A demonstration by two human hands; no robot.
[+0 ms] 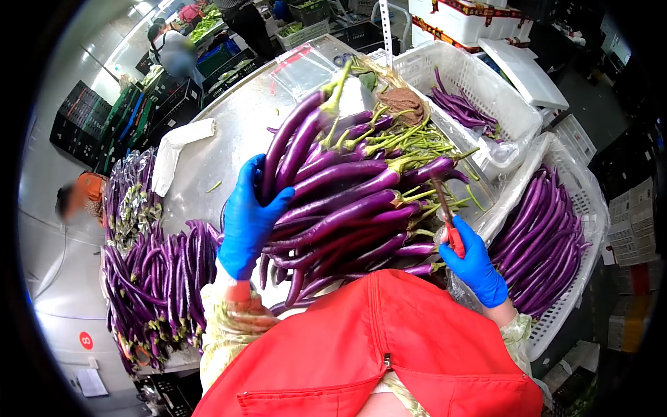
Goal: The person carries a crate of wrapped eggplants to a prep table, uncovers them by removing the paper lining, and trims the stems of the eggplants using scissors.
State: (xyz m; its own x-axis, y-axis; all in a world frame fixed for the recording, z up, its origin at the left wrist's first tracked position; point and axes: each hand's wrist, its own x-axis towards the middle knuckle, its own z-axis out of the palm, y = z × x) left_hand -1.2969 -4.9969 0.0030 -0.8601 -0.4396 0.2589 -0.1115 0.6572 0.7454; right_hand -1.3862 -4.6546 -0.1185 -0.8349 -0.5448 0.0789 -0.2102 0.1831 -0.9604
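My left hand (pixel 246 226), in a blue glove, is closed around the lower ends of a few long purple eggplants (pixel 299 147). Their green stems point up and away from me. A big pile of eggplants (pixel 347 198) lies just right of that hand, most stems turned to the right. In my right hand (pixel 479 267), also blue-gloved, are red-handled scissors (pixel 454 238). The blades point away from me beside the stem ends of the pile; whether they are apart is hard to see. Cut green stems (pixel 396 144) lie among the far eggplants.
More eggplants (pixel 163 278) are stacked at the table's left, some bagged (pixel 130 194). White crates (pixel 556 316) lined with plastic stand at right, holding eggplants. A brown cloth (pixel 404 104) lies on the metal table (pixel 208 163). Other people (pixel 174 52) are at the back left.
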